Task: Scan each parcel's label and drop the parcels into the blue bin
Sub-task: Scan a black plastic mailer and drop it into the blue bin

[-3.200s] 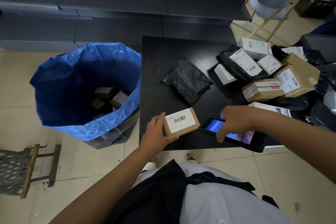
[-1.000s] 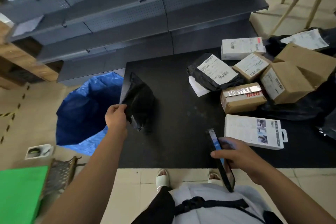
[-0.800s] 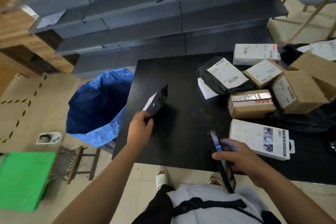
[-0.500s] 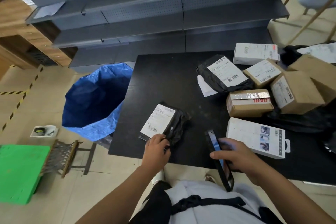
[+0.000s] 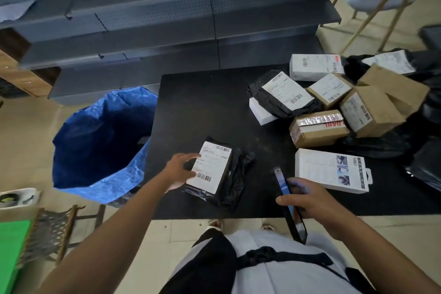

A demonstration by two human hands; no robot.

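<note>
A black parcel bag (image 5: 223, 172), white label up, lies at the black worktop's (image 5: 202, 107) near edge. The left hand (image 5: 180, 170), grip loose with straight fingers, touches its 9 o'clock side. The right hand (image 5: 310, 200) grips a handheld scanner (image 5: 285, 194). The blue bin (image 5: 100, 141) stands at 9 o'clock.

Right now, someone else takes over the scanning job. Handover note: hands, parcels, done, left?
Left hand: open, fingers resting on the black bag parcel, which lies label-up near the table's front edge.
Right hand: grips the scanner, screen tilted on edge, not over the label.
Blue bin: on the floor left of the table; contents not visible.
Done: parcel laid out for scanning.
Left: scan it, drop it in the bin, then work through the pile at the table's right.
</note>
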